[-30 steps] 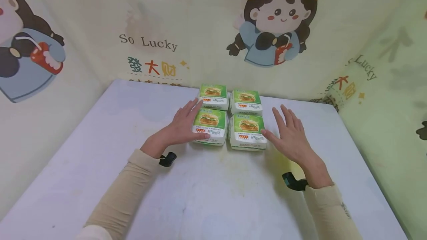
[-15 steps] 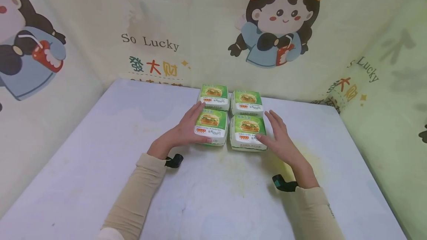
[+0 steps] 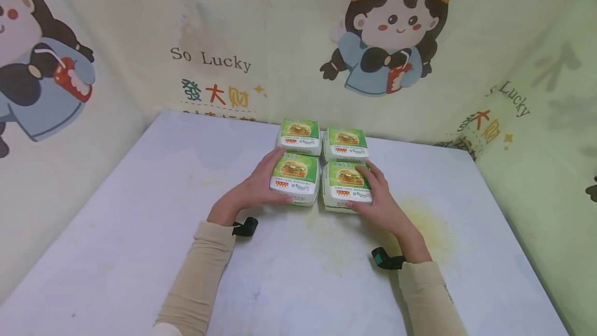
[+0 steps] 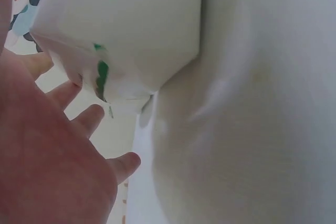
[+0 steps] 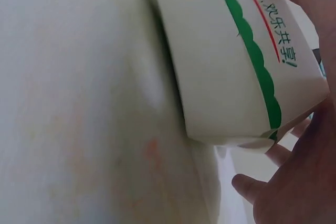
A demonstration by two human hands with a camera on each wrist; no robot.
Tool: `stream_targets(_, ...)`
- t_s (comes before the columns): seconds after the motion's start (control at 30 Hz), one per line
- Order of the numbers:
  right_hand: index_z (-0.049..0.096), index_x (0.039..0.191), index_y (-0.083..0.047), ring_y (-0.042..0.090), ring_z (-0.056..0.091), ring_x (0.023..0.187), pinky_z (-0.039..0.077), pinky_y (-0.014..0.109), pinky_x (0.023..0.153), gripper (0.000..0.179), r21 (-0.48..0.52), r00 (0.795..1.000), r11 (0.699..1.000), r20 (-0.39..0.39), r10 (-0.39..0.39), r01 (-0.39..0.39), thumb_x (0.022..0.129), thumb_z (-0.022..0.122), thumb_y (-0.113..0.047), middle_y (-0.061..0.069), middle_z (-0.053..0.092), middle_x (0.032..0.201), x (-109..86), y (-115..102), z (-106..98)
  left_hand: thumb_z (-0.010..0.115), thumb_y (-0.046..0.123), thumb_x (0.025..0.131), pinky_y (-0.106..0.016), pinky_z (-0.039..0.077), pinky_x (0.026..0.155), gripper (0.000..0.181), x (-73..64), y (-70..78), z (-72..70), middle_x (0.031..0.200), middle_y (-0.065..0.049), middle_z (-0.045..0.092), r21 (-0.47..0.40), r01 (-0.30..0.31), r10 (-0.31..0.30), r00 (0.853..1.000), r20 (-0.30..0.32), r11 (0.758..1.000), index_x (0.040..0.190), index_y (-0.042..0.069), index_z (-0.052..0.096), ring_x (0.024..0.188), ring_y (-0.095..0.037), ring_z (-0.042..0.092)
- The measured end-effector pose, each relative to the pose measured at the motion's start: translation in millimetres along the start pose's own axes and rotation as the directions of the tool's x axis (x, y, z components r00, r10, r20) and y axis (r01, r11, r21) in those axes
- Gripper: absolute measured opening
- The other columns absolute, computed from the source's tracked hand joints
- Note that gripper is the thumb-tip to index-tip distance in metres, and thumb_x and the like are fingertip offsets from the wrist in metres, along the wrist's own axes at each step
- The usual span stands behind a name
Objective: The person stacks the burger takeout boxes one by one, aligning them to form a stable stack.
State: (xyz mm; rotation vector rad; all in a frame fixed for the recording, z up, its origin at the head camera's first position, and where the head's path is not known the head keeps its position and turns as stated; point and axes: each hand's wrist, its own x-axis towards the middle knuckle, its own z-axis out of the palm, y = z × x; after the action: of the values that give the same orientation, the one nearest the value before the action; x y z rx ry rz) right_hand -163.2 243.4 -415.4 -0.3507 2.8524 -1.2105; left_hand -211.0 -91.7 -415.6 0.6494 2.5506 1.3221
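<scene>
In the head view, burger boxes with green and white lids stand in two rows of two. My left hand holds the front-left burger box, thumb at its near edge and fingers along its left side. My right hand spans the front-right burger box from the right, thumb at the near edge, fingers near its far right corner. Up close, the left wrist view has my fingers against a white box corner. The right wrist view has the box's green-scalloped side beside my hand.
Right behind stand the back-left burger box and the back-right burger box, close to the printed backdrop. All rest on a white table. A yellowish stain marks the table at the right.
My right hand has moved left from beside the front-right box and now wraps its right side. My left hand has come slightly right and closed around the front-left box. The boxes stay about in place.
</scene>
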Motion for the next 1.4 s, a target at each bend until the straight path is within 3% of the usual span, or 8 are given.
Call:
stream_targets(0.3,0.023,0.156,-0.026,0.037,0.014,0.149,0.028,0.066,0.113,0.096,0.01,1.0,1.0,-0.008,-0.02,0.02,0.08,0.08,-0.039,0.002,-0.005,0.166,0.7,6.2,-1.0,0.086,0.04,0.07,-0.05,0.027,0.12,0.118,2.0,1.0,-0.5,0.164,0.007,0.004,0.023,-0.015,0.015,1.0,-0.006,1.0,0.159,0.03,0.01,0.148,-0.021,0.018)
stream_targets(0.6,0.017,0.157,-0.028,0.039,0.013,0.15,0.024,0.069,0.113,0.098,0.046,1.0,0.999,-0.006,-0.016,0.016,0.082,0.079,-0.037,0.008,-0.003,0.166,-0.6,10.1,1.4,0.088,0.04,0.069,-0.049,0.031,0.117,0.117,-0.4,2.3,0.9,0.161,0.001,0.009,-0.009,-0.013,0.012,1.0,-0.019,1.0,0.159,0.03,0.014,0.141,-0.023,0.026)
stream_targets(0.73,0.017,0.157,-0.028,0.039,0.015,0.149,0.024,0.07,0.113,0.097,0.053,1.0,0.999,0.004,-0.011,0.011,0.082,0.078,-0.037,0.008,-0.003,0.166,-2.0,10.2,1.8,0.088,0.039,0.07,-0.049,0.033,0.116,0.115,-3.1,3.4,0.7,0.159,-0.001,0.01,-0.001,0.007,-0.007,1.0,-0.021,1.0,0.159,0.03,0.015,0.138,-0.024,0.029)
stream_targets(1.0,0.021,0.155,-0.028,0.038,0.017,0.147,0.025,0.068,0.113,0.094,0.083,1.0,0.996,0.008,-0.023,0.022,0.082,0.079,-0.034,0.008,-0.001,0.165,-0.9,10.6,4.1,0.089,0.037,0.069,-0.048,0.035,0.115,0.114,-5.2,5.8,-2.2,0.158,-0.004,0.013,0.029,-0.02,0.021,0.999,-0.031,0.999,0.158,0.025,0.019,0.138,-0.024,0.029)
stream_targets(1.4,0.019,0.156,-0.029,0.037,0.014,0.148,0.023,0.069,0.113,0.095,0.09,1.0,0.996,0.016,-0.016,0.015,0.083,0.078,-0.036,0.008,-0.002,0.165,-0.9,10.2,4.2,0.09,0.039,0.068,-0.046,0.037,0.112,0.113,-23.9,15.4,-24.4,0.157,0.0,0.014,0.003,-0.065,0.065,0.997,-0.05,0.998,0.157,0.024,0.022,0.14,-0.02,0.027)
